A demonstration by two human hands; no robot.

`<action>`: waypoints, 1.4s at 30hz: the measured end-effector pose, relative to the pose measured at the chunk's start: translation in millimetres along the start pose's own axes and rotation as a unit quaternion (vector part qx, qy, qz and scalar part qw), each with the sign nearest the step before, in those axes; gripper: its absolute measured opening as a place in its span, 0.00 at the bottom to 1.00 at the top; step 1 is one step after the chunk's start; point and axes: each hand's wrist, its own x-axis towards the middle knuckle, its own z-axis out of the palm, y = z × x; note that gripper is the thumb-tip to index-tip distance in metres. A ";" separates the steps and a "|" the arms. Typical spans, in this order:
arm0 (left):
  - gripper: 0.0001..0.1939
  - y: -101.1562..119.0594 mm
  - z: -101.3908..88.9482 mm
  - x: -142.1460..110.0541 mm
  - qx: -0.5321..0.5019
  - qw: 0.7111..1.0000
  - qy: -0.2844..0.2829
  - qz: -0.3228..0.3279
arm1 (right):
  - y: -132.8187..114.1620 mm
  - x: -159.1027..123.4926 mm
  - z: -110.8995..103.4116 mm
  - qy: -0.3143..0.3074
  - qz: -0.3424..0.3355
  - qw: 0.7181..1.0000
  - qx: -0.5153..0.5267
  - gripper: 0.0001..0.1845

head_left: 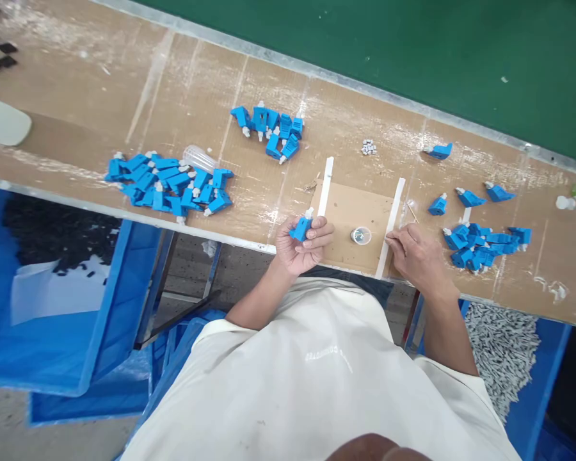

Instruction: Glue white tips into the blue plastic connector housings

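Head camera view: use the small clear cup (361, 236) as the reference point. The left hand (303, 245) is to the left of the cup, thumb and fingers closed around a blue part (300, 228). The part is held clear of the bench, its long axis slanting so that the white tip (309, 212) points away from the body and slightly toward the cup side. The right hand (417, 255) is to the right of the cup, palm down, thumb and forefinger tips brought together above the right white strip (390, 227); whether a thin item is pinched there cannot be told. The hands are apart, with the cup between them; the blue part lies wholly on the left hand's side. Beyond the cup is a heap of small grey pieces (368, 147). Right of the cup, just past the right hand, is a thin stick (413, 212).
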 end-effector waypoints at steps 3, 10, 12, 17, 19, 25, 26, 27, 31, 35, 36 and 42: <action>0.20 0.2 -6.0 0.9 -0.006 1.000 0.000 0.004 | -0.5 2.4 -3.3 -0.032 -0.003 0.999 -0.023 0.15; 0.20 -0.7 -0.7 -3.7 -0.031 0.998 -0.009 0.050 | -8.7 13.6 -15.2 -0.098 -0.015 0.990 -0.102 0.17; 0.17 -0.5 5.5 -5.4 -0.040 0.995 -0.003 0.091 | -12.2 17.8 -18.5 -0.111 -0.028 0.985 -0.126 0.16; 0.14 1.7 16.5 -8.7 -0.085 0.986 0.012 0.143 | -12.2 22.8 -23.6 -0.131 -0.050 0.979 -0.148 0.14; 0.14 2.3 18.5 -9.9 -0.092 0.984 0.012 0.153 | -9.6 22.2 -24.2 -0.136 -0.047 0.979 -0.144 0.13; 0.15 2.1 21.2 -11.7 0.003 0.979 0.057 0.194 | -7.8 22.3 -19.0 -0.128 -0.025 0.980 -0.153 0.13; 0.16 1.9 21.0 -11.4 0.031 0.978 0.064 0.198 | -7.4 23.2 -17.3 -0.121 -0.024 0.981 -0.151 0.13; 0.16 1.7 20.7 -11.0 0.055 0.975 0.067 0.203 | -6.4 24.2 -15.7 -0.115 -0.024 0.982 -0.145 0.12; 0.16 0.6 19.7 -9.9 0.085 0.972 0.065 0.208 | 0.1 25.8 -16.7 -0.070 -0.003 0.996 -0.056 0.08; 0.12 -3.5 24.6 -13.0 0.067 0.985 0.008 0.159 | -5.2 18.4 -34.3 0.030 0.064 0.966 0.250 0.06; 0.12 -5.3 26.9 -14.3 0.071 0.988 -0.013 0.138 | -10.1 16.0 -39.4 0.045 0.085 0.934 0.344 0.07; 0.13 -19.9 44.6 -17.7 0.164 0.979 -0.078 0.089 | -42.8 17.8 -51.5 0.083 0.149 0.742 0.648 0.18</action>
